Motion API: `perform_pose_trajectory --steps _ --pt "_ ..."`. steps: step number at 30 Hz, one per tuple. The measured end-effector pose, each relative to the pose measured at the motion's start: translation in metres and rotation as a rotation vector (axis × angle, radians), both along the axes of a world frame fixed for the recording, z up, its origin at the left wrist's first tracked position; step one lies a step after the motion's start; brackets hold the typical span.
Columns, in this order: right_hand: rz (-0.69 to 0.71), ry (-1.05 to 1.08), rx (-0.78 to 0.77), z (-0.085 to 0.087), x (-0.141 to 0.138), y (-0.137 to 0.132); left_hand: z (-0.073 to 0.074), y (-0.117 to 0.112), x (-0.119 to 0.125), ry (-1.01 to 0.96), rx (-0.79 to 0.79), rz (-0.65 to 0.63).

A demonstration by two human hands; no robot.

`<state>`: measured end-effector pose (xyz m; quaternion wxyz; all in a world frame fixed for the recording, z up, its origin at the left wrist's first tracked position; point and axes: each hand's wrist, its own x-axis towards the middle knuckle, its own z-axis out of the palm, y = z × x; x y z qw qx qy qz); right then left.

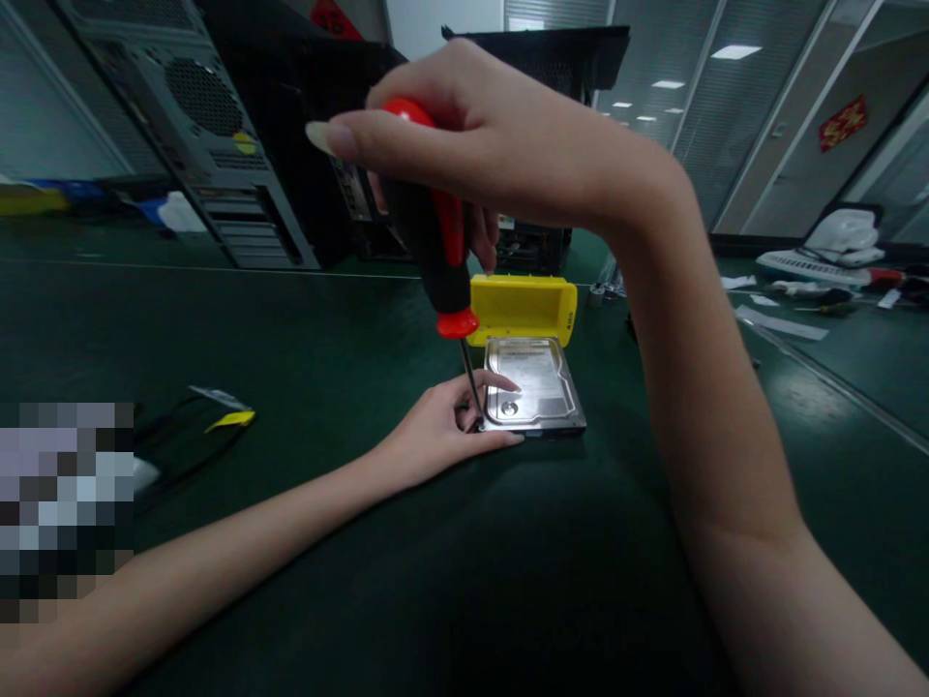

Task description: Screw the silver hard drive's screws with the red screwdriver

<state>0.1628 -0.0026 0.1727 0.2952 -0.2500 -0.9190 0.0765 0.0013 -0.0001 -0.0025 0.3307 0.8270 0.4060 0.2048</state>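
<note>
A silver hard drive (535, 392) lies flat on the dark green table mat (450, 571). My right hand (479, 136) is closed round the top of a red and black screwdriver (435, 242), held upright with its thin shaft reaching down to the drive's near left corner. My left hand (442, 431) rests on the mat at that corner, thumb and fingers pinched round the screwdriver's tip and touching the drive's left edge.
A yellow plastic case (524, 308) stands just behind the drive. Open computer towers (218, 136) rise at the back left and centre. A black pouch with a yellow tag (195, 431) lies to the left. Papers and tools (813, 290) clutter the far right.
</note>
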Motion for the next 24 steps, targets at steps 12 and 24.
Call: perform_pose_trajectory --steps 12,24 --pt "-0.004 0.026 -0.046 -0.0014 -0.0013 0.0004 0.0008 -0.0001 0.0003 -0.002 -0.004 -0.003" --pt "0.001 0.019 -0.046 0.0009 -0.0006 -0.0011 -0.0004 0.0000 0.0009 -0.011 -0.015 -0.018"
